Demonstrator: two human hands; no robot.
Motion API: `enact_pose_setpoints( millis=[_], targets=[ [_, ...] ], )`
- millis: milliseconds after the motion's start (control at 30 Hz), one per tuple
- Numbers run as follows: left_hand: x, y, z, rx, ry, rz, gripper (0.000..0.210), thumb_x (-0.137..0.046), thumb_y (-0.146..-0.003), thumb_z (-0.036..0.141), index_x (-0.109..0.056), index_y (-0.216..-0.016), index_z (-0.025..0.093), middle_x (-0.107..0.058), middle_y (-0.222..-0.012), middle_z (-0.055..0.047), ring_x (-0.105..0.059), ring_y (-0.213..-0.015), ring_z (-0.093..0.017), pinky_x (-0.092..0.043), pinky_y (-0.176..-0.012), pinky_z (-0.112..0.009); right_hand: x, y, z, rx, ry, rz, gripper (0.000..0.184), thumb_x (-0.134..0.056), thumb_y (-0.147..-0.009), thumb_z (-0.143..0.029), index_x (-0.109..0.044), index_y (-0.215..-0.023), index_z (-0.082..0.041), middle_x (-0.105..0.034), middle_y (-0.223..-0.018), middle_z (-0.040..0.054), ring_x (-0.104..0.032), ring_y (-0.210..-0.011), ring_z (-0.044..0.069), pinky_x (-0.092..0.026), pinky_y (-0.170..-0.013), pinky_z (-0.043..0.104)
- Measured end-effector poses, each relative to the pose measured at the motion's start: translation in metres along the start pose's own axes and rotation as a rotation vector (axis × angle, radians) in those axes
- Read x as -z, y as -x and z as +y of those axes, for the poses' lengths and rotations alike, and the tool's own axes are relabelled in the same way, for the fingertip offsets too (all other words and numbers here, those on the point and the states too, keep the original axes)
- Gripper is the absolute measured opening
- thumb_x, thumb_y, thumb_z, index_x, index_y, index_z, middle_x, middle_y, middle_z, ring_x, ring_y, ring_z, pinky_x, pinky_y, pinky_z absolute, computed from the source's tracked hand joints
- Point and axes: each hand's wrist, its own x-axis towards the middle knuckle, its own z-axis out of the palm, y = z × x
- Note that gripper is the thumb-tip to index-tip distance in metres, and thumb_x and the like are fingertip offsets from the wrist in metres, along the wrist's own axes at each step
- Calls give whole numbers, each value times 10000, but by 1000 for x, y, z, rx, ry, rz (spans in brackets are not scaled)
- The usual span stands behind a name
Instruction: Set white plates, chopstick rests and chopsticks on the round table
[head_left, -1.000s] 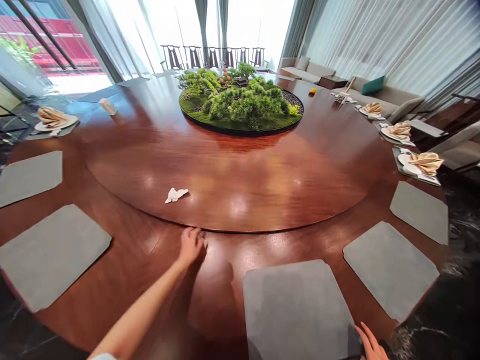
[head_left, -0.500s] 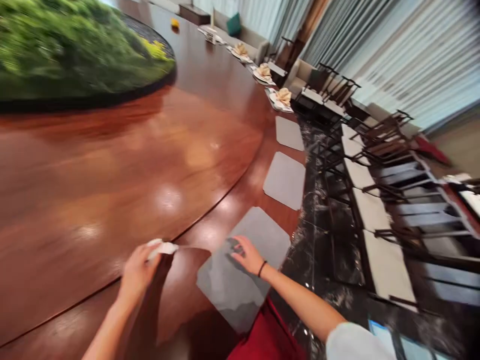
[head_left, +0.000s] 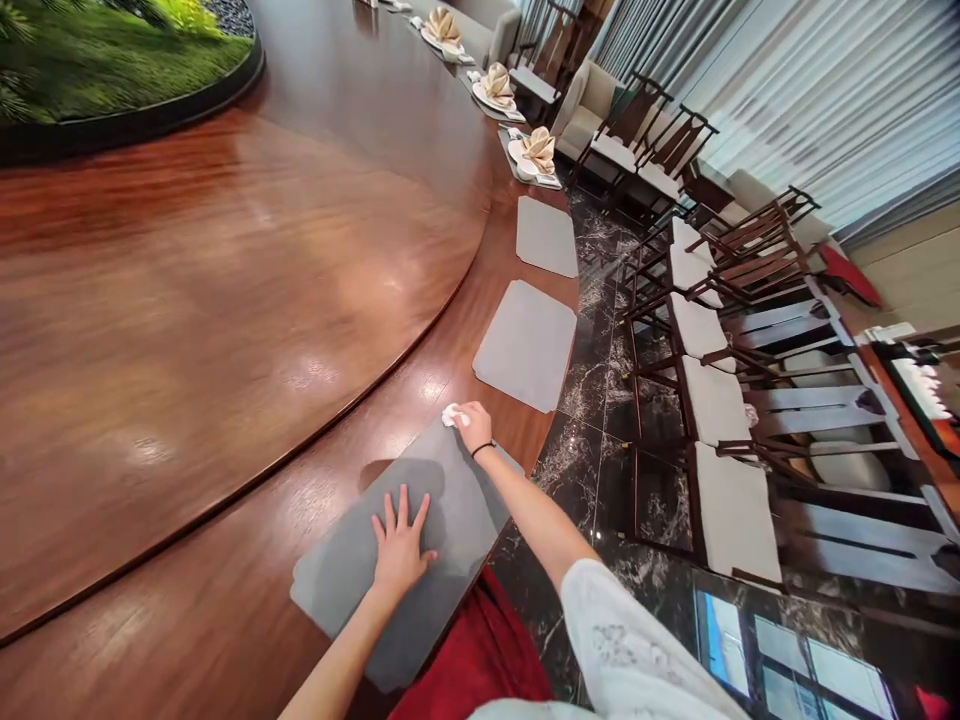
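Observation:
A grey placemat (head_left: pixel 337 580) with notched corners lies in front of me on the rim of the round wooden table (head_left: pixel 300 300). Flat on it, fingers spread, rests my left hand (head_left: pixel 401 545). My right hand (head_left: pixel 474 428), with a dark band at its wrist, is closed on a crumpled white wipe (head_left: pixel 450 414) at the placemat's far corner. Whether the wipe is paper or cloth I cannot tell. Beyond that hand, a second grey placemat (head_left: pixel 527 345) lies along the edge, then a third placemat (head_left: pixel 547 236).
Plate settings with folded beige napkins (head_left: pixel 538 150) stand farther along the rim. A green planted centrepiece (head_left: pixel 135 60) fills the table's middle. Right of the table is a dark marble floor (head_left: pixel 600 400), with a row of pale-seated wooden chairs (head_left: pixel 720 400).
The white wipe has passed from my left hand to my right. My left hand has come down flat on the placemat; my right has reached to its far corner. The view has shifted.

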Motion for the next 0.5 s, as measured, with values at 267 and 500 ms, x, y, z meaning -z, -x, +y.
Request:
enact_pose_setpoints(
  millis=[267,500],
  targets=[
    [-17,-4,-1,71,-244,-132,974,-780,-611,231,-318,-1459,357,1,-1604,-124,138,-1391,-506,-161,-1005,-751,-33,-33,5,63,288,-278,170,-475,-888,-108,-632,-937,-148,-537,-994,96,-457,-1001,210,-419,-910,349],
    [-16,-4,2,104,-245,-157,942,-744,-616,185,-341,-1450,356,24,-1606,-102,142,-1401,-482,-174,-1016,-728,-22,-38,17,102,228,-245,174,-485,-858,-86,-617,-943,-162,-512,-964,65,-428,-940,193,-433,-883,333]
  ],
)
